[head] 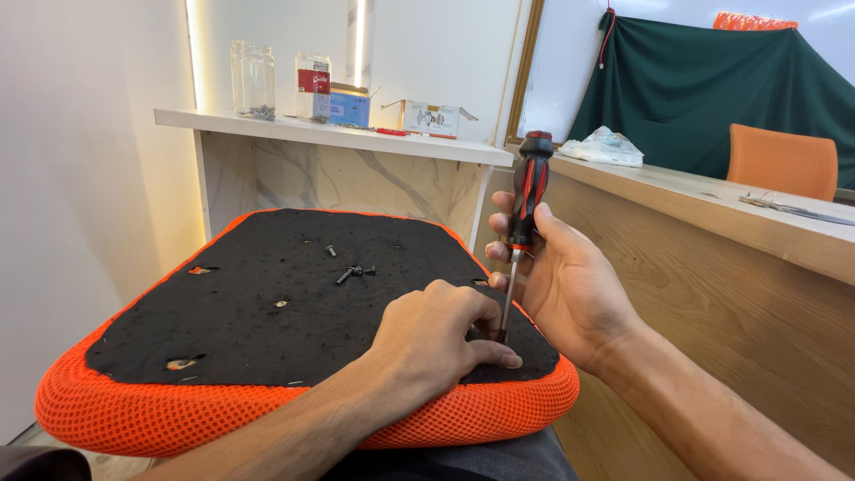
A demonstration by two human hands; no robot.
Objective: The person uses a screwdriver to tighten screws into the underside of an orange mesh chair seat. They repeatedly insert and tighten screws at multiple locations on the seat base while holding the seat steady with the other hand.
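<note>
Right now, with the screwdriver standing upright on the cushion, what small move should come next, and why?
Probably turn the screwdriver. Its tip already stands at the black underside of the seat cushion, the left hand steadies the shaft near the tip, and the right hand grips the handle. The screw itself is hidden behind the fingers.

Upturned orange seat cushion [267, 414] (black underside) carries loose screws [352, 270]

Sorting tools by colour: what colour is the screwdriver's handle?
Black with red stripes, seen in the head view: screwdriver.
</note>
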